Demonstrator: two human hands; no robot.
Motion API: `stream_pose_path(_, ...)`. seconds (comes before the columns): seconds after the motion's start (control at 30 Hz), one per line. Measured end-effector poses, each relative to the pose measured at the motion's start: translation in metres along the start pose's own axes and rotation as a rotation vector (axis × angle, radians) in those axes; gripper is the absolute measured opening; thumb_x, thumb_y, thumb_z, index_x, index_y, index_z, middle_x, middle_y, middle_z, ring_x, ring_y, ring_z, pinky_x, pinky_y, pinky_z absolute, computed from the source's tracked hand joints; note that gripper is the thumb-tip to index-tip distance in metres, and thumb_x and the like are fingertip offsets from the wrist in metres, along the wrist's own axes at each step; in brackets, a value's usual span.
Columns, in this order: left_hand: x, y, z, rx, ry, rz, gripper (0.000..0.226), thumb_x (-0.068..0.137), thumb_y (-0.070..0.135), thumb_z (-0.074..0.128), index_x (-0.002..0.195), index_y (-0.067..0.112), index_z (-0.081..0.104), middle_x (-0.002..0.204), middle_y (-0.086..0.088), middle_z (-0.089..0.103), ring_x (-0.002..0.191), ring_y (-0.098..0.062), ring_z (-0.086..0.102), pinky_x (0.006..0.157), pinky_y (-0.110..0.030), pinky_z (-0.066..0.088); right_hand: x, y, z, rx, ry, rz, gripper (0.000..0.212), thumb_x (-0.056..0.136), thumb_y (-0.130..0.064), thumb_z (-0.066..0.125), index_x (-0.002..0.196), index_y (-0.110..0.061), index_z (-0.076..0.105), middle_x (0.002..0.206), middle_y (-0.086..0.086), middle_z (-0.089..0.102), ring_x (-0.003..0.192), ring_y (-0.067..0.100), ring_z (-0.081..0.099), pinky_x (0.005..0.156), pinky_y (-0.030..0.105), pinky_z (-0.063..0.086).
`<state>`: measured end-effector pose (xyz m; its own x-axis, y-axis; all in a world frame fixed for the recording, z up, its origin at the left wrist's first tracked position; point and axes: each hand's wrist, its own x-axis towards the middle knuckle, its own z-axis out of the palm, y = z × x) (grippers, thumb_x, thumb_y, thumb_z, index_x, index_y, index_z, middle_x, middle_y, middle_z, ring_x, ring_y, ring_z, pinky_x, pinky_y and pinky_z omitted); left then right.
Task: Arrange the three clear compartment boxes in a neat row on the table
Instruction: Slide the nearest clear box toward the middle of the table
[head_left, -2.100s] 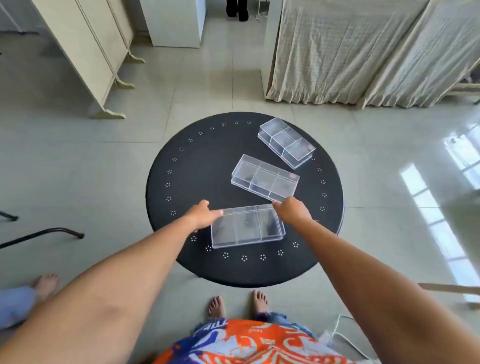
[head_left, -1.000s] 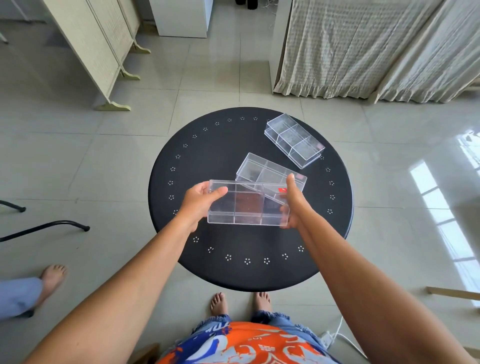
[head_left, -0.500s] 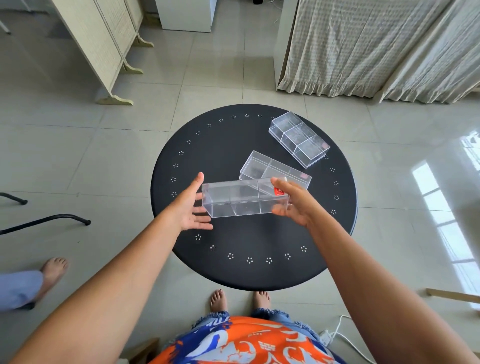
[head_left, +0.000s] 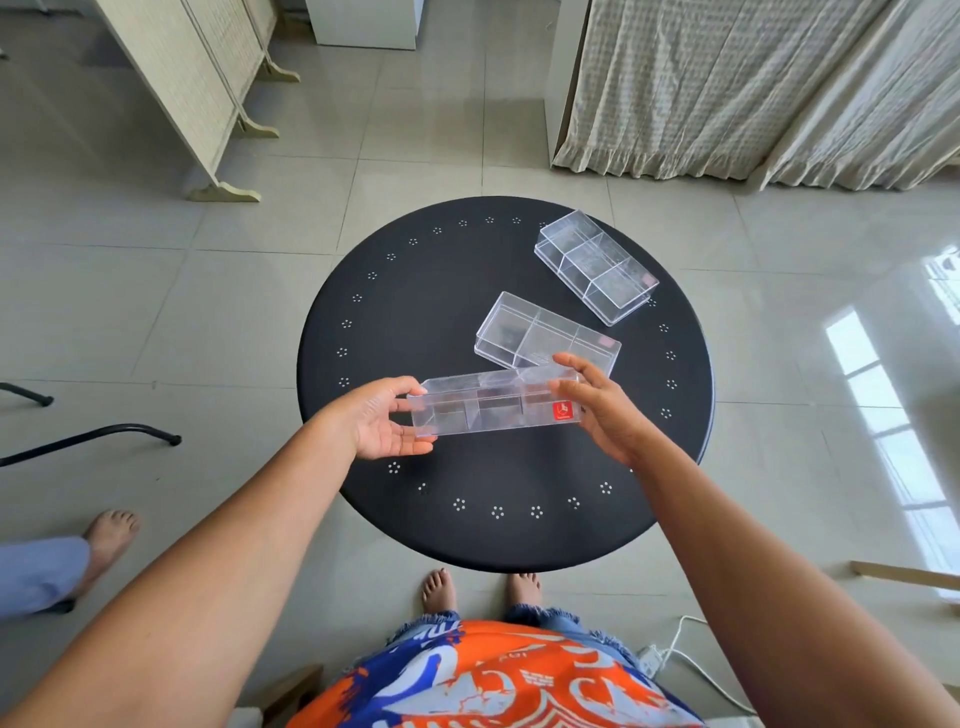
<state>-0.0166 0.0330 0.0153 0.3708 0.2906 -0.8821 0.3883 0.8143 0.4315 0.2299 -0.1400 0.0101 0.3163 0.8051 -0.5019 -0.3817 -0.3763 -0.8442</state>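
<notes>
I hold the nearest clear box (head_left: 493, 408) above the black table (head_left: 415, 312), my left hand (head_left: 382, 421) cupping one end and my right hand (head_left: 597, 410) pinching the end with the red sticker (head_left: 561, 410). My fingers (head_left: 571, 364) sit loosely on slick plastic, so I judge it could tip, slip, or knock the middle box (head_left: 545, 338) just behind. The far box (head_left: 595, 265) lies askew, well apart. All compartments look empty.
</notes>
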Motion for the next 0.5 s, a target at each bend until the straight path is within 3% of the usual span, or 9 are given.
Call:
stream_pose_path(0.07,0.001,-0.003,-0.002,0.011,-0.019,0.019,0.047,0.079,0.02,0.068,0.123,0.003,0.057,0.123,-0.024,0.057,0.102,-0.039,0.067,0.077,-0.047,0.061,0.001,0.005,0.0,-0.028,0.042,0.056,0.061,0.081,-0.039,0.07,0.136,-0.024,0.052,0.128,-0.001,0.063,0.114,0.019,0.064,0.099,0.042,0.05)
stream_pose_path(0.13,0.002,-0.007,-0.005,0.016,-0.043,0.006,0.05,0.076,0.017,0.072,0.122,0.004,0.057,0.121,-0.027,0.058,0.102,-0.039,0.068,0.076,-0.048,0.061,0.001,0.011,0.005,-0.085,0.138,0.091,0.054,0.087,-0.043,0.065,0.135,-0.026,0.049,0.127,-0.005,0.063,0.114,0.02,0.063,0.102,0.044,0.048)
stream_pose_path(0.23,0.005,-0.011,-0.009,0.007,-0.063,-0.02,0.052,0.071,0.012,0.076,0.118,0.004,0.055,0.116,-0.032,0.062,0.092,-0.041,0.072,0.076,-0.05,0.061,0.004,0.017,0.011,-0.087,0.345,0.139,0.031,0.079,-0.03,0.061,0.108,-0.019,0.056,0.095,0.003,0.063,0.084,0.022,0.064,0.082,0.039,0.052)
stream_pose_path(0.3,0.005,-0.014,-0.009,0.022,-0.066,-0.016,0.045,0.078,0.01,0.073,0.119,0.004,0.056,0.119,-0.032,0.061,0.096,-0.043,0.07,0.08,-0.051,0.06,0.006,0.021,0.012,-0.082,0.407,0.179,0.025,0.071,-0.028,0.061,0.088,-0.01,0.06,0.083,0.009,0.06,0.076,0.026,0.06,0.075,0.04,0.051)
stream_pose_path(0.4,0.006,-0.018,-0.006,0.072,-0.051,-0.001,0.036,0.084,0.008,0.069,0.118,0.006,0.058,0.122,-0.029,0.059,0.099,-0.043,0.067,0.084,-0.048,0.058,0.005,0.021,0.013,-0.05,0.416,0.196,0.014,0.083,-0.019,0.061,0.09,-0.008,0.066,0.084,0.008,0.067,0.076,0.027,0.064,0.082,0.045,0.056)
stream_pose_path(0.5,0.008,-0.023,-0.002,0.139,-0.03,0.037,0.028,0.086,0.006,0.066,0.114,0.011,0.062,0.117,-0.024,0.059,0.096,-0.039,0.066,0.086,-0.044,0.056,0.007,0.023,0.012,-0.085,0.401,0.197,0.009,0.09,-0.012,0.057,0.087,-0.011,0.066,0.08,0.005,0.065,0.062,0.018,0.058,0.07,0.037,0.056)
